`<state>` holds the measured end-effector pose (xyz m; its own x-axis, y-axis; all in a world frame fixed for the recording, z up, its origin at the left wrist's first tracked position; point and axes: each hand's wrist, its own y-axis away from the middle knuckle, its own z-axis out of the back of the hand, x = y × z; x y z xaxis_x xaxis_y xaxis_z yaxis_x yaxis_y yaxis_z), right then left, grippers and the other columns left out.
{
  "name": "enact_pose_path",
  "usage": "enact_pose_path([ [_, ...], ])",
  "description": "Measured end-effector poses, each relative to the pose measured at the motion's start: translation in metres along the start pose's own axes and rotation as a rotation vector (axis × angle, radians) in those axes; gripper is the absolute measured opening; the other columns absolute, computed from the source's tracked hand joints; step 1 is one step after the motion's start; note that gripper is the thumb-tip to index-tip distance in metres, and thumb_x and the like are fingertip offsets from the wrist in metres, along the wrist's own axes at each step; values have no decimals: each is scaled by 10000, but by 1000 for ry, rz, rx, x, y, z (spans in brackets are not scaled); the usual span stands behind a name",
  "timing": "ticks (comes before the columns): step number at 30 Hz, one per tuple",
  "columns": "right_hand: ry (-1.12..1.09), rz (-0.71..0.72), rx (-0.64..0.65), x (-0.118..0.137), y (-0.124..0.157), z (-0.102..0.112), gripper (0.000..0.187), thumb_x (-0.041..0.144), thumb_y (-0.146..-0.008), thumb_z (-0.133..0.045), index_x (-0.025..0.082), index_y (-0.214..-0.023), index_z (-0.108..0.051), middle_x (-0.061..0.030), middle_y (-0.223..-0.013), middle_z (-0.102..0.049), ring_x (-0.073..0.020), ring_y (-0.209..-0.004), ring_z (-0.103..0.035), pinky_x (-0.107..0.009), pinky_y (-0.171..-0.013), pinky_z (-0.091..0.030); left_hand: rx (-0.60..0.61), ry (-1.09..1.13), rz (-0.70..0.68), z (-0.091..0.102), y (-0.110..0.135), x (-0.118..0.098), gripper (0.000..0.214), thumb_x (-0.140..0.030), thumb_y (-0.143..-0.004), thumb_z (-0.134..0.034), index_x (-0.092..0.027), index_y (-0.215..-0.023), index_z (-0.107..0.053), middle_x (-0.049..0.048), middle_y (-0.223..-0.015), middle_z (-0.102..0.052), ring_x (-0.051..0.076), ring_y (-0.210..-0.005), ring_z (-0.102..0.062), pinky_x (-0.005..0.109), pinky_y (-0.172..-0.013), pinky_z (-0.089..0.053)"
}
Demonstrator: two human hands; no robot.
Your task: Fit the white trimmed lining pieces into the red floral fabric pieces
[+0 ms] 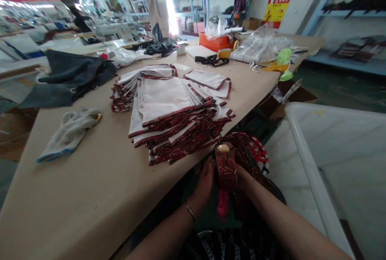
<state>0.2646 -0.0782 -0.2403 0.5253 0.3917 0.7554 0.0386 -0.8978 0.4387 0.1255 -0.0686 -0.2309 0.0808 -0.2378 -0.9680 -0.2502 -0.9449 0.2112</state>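
Observation:
Below the table's edge, my right hand (pixel 242 177) is closed on a dark red patterned fabric strip (pixel 226 173), which is folded into a band. A pale oval spot shows at the band's top; I cannot make out what it is. Close against the band's left side is my left hand (pixel 205 181), a bracelet on its wrist. Its fingertips lie in shadow, so its grip is unclear. More dark red fabric (pixel 245 153) hangs behind the hands. Just beyond, at the table edge, lies a tall stack of white cloth pieces (pixel 169 99) with dark red patterned borders.
A knitted glove (pixel 70 133) lies on the table (pixel 99 187) at left, near dark grey fabric (pixel 72 75). A smaller cloth stack (pixel 123 91) adjoins the main one. Farther back are an orange box (pixel 217 42) and plastic bags (pixel 261 45). A white bin (pixel 304 151) stands at right.

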Motion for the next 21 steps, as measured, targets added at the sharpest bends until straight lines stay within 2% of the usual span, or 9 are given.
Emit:
enact_pose_path([
  [2, -71, -108, 3, 1, 4, 2, 149, 242, -859, -601, 142, -769, -665, -16, -644, -691, -155, -656, -686, -249, -666, -540, 73, -36, -183, 7, 2, -17, 504, -442, -798, -614, -177, -1225, -600, 112, -1275, -616, 261, -1240, -505, 382, -1055, -385],
  [4, -121, -176, -10, 6, 5, 0, 178, 221, -869, -568, 136, -746, -664, -33, -634, -696, -157, -625, -684, -243, -641, -542, 114, -88, -275, 9, 0, -40, 417, -361, -768, -655, -169, -1138, -654, 96, -1127, -688, 241, -1077, -601, 355, -972, -451],
  [7, -179, -227, -40, 23, 4, -6, 236, 226, -893, -519, 128, -731, -660, -54, -615, -696, -154, -551, -666, -251, -608, -549, -26, -148, -347, 7, -6, -78, 112, -256, -772, -639, -174, -812, -704, 12, -768, -697, 143, -732, -609, 253, -750, -496],
  [9, -234, -217, -43, 39, 3, -10, 228, 254, -901, -515, 126, -790, -667, -54, -642, -706, -152, -550, -664, -263, -626, -558, -139, -118, -440, 4, -9, -103, 81, -239, -770, -642, -175, -730, -673, -17, -696, -656, 108, -656, -557, 216, -676, -473],
  [11, -277, -178, -55, 51, 0, -10, 193, 267, -891, -541, 133, -826, -663, -44, -662, -712, -147, -556, -663, -270, -653, -561, -193, -50, -528, 4, -10, -118, 70, -244, -766, -656, -177, -748, -661, -19, -725, -649, 101, -672, -546, 205, -671, -465],
  [14, -218, -119, -141, 45, -8, -1, 172, 255, -890, -527, 149, -830, -649, -44, -704, -721, -160, -616, -682, -303, -717, -562, -259, 28, -492, 13, -6, -111, 91, -256, -770, -655, -171, -740, -638, -19, -733, -635, 98, -675, -542, 201, -664, -458],
  [18, -54, -87, -249, 10, -14, 25, 180, 214, -879, -496, 152, -803, -647, -71, -734, -721, -204, -741, -699, -385, -825, -542, -315, -42, -272, 42, 11, -64, 101, -257, -757, -653, -159, -748, -632, -20, -665, -610, 112, -637, -538, 218, -631, -457],
  [20, 21, -25, -307, 2, -8, 34, 107, 233, -836, -579, 169, -839, -664, -63, -845, -733, -211, -905, -683, -383, -931, -494, -363, -105, -272, 55, 22, -50, 100, -257, -755, -656, -158, -759, -646, -13, -683, -624, 121, -667, -551, 230, -671, -466],
  [21, 68, 31, -311, 4, -3, 36, 122, 243, -800, -634, 186, -899, -677, -51, -956, -731, -207, -1023, -648, -365, -996, -451, -370, -143, -293, 60, 27, -50, 98, -258, -763, -651, -160, -768, -655, -8, -706, -638, 124, -689, -559, 232, -694, -468],
])
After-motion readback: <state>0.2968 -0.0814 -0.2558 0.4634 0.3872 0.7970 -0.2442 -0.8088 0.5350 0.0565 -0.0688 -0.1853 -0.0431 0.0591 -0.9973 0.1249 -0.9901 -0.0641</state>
